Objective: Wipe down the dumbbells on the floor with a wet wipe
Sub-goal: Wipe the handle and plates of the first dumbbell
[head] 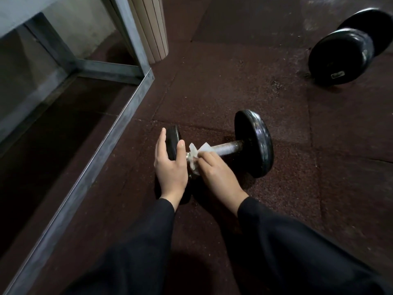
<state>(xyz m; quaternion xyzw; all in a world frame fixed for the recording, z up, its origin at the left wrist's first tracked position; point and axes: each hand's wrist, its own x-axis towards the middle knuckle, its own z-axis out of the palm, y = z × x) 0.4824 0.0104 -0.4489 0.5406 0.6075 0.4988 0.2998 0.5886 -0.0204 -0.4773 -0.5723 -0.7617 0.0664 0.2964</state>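
Observation:
A black dumbbell (pixel 254 143) with a knurled steel handle lies on the dark rubber floor in front of me. My left hand (pixel 170 167) grips its near black head, fingers on the outer side and thumb on the inner side. My right hand (pixel 217 169) holds a white wet wipe (pixel 196 153) wrapped around the handle close to that head. The far part of the handle and the far head are bare. A second, larger black dumbbell (pixel 344 54) lies at the upper right, well apart from both hands.
A grey metal frame (pixel 110 133) runs diagonally along the left, its upright posts at the top left. A beige ribbed panel (pixel 153 28) stands behind it. Brown rubber floor tiles (pixel 223 86) stretch between the two dumbbells. My black sleeves fill the bottom of the view.

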